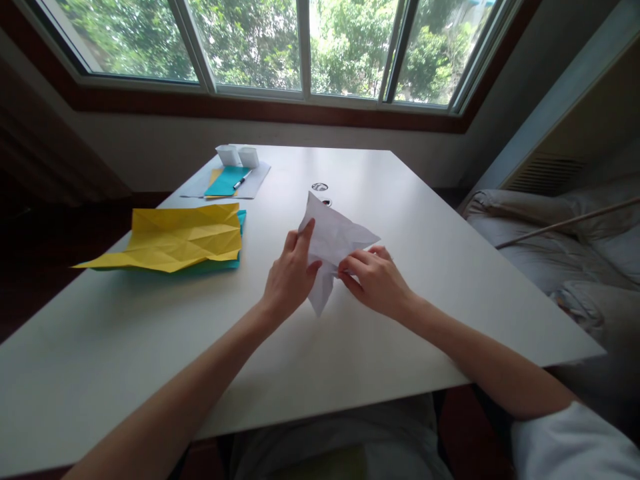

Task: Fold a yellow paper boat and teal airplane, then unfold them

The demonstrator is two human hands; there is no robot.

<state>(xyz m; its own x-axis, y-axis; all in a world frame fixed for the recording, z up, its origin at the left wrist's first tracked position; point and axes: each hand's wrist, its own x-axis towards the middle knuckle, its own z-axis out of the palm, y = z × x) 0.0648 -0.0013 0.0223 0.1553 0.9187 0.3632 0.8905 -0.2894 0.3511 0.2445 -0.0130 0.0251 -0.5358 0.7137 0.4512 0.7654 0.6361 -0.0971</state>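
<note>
A folded white sheet of paper [334, 240] lies partly raised off the white table [150, 347], near its middle. My left hand [293, 273] grips the paper's left edge, with the forefinger stretched up along it. My right hand [375, 277] pinches the paper's lower right fold between thumb and fingers. Both hands are closed on the same sheet.
A creased yellow sheet [180, 237] lies on a teal sheet [235, 263] at the left. Farther back are two small white boxes [237, 155], a teal sheet with a pen [241, 179] on white paper, and a round cable hole [319, 187]. Bedding [550, 247] lies to the right.
</note>
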